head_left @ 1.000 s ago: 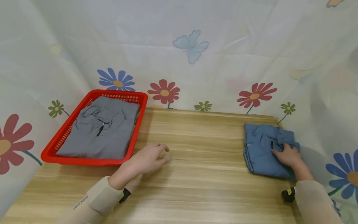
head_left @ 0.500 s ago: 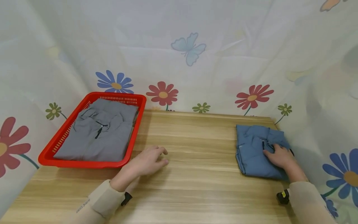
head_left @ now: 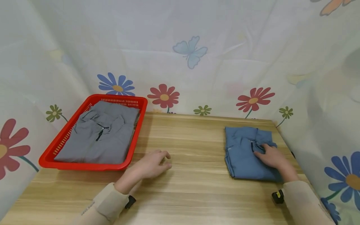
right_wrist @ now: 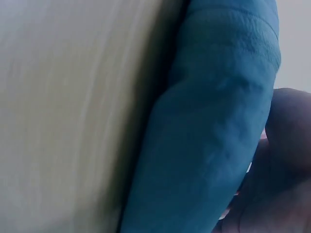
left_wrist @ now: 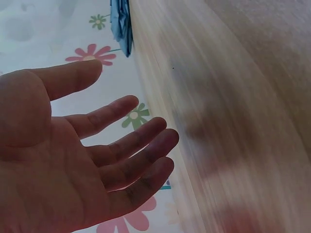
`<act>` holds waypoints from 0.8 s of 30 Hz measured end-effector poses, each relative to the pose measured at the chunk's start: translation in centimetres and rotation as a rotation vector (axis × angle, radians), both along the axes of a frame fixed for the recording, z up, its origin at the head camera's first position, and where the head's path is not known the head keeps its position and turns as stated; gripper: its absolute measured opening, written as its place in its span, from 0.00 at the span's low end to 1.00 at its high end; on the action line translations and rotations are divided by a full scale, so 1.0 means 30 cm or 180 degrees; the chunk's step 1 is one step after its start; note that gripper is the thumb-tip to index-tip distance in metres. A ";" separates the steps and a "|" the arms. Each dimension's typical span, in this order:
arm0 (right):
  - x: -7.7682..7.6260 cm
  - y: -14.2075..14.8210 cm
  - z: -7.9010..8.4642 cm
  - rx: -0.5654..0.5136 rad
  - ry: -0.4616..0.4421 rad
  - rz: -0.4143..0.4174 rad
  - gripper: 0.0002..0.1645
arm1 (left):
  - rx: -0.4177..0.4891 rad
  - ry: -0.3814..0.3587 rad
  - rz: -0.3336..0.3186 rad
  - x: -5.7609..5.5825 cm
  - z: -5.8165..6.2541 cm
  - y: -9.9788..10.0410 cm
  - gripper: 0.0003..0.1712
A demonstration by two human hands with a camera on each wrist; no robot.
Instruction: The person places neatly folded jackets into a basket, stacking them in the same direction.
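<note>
A folded blue garment (head_left: pixel 243 159) with a dark zip at its collar lies flat on the right part of the table. My right hand (head_left: pixel 272 156) rests on its right side near the collar, thumb and index finger apart on the cloth. In the right wrist view, the rounded edge of the blue garment (right_wrist: pixel 209 131) fills the middle and most of the right hand (right_wrist: pixel 282 179) is cut off. My left hand (head_left: pixel 153 164) hovers over the table with loosely bent fingers; the left wrist view shows nothing in the left hand (left_wrist: pixel 97 141).
A red plastic basket (head_left: pixel 136 134) with slotted walls stands at the left, just beyond my left forearm. In it lies a folded grey garment (head_left: pixel 109 147) with a zip collar. The wooden table (head_left: pixel 191 193) meets a flowered curtain (head_left: pixel 135 56) at the back and sides.
The blue garment has slid left across the table under my right hand, away from the right edge. My left hand stays almost where it was. The head view has shifted slightly.
</note>
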State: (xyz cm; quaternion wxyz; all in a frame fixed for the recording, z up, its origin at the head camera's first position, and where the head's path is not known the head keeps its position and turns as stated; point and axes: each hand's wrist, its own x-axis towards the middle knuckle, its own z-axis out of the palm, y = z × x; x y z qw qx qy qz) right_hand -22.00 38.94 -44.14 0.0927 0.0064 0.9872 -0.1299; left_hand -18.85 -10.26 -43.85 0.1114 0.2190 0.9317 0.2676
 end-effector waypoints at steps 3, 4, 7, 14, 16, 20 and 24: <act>-0.003 -0.034 0.004 -0.0030 0.0005 0.0065 0.42 | 0.0015 -0.0051 0.0010 -0.001 -0.005 0.004 0.19; -0.003 -0.046 0.004 -0.0039 0.0009 0.0088 0.42 | 0.0015 -0.0059 0.0015 -0.002 -0.007 0.005 0.19; -0.008 -0.079 -0.001 -0.0064 0.0032 0.0173 0.42 | 0.0023 -0.0064 0.0010 -0.004 -0.011 0.009 0.19; -0.018 -0.151 -0.007 -0.0107 0.0154 0.0380 0.39 | 0.0050 -0.0070 -0.0027 -0.005 -0.015 0.015 0.18; -0.017 -0.173 -0.004 -0.0097 0.0167 0.0425 0.39 | 0.0053 -0.0081 -0.0020 -0.006 -0.016 0.016 0.18; -0.013 -0.218 0.003 -0.0063 0.0169 0.0488 0.38 | 0.0038 -0.0059 -0.0017 -0.008 -0.021 0.017 0.18; -0.013 -0.259 0.003 -0.0035 0.0181 0.0561 0.38 | 0.0003 0.0012 -0.0020 -0.012 -0.025 0.020 0.20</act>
